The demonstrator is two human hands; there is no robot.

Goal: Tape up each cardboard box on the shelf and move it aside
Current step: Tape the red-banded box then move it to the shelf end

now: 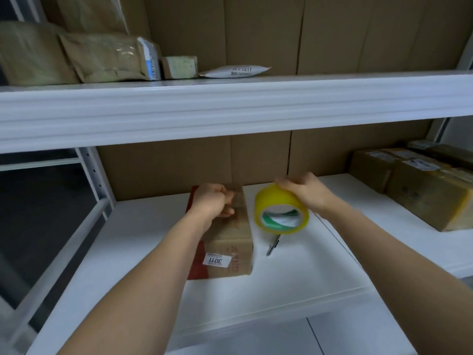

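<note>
Up close, the head view looks into a white metal rack with two boards and a brown cardboard backing behind both. The lower shelf is a bare white board; past its front edge pale floor tiles show. At left, a white upright stands before a dark opening.

On the lower shelf lies the box, a long brown carton with red print, its length running front to back. A white label reading 3011 sits on its near end. The left hand rests clenched on the box's far top, fingers curled in; what it pinches, if anything, cannot be told. Just right of the box, the right hand grips a yellow tape roll from above, holding it on edge with its hole facing the camera. Whether the roll touches the shelf is unclear. Below the roll, a pen lies flat on the board, near the box but apart from it.

At far right, taped cartons stand in a row, well apart from the hands. The upper shelf carries brown parcels, a small carton and a white mailer.
</note>
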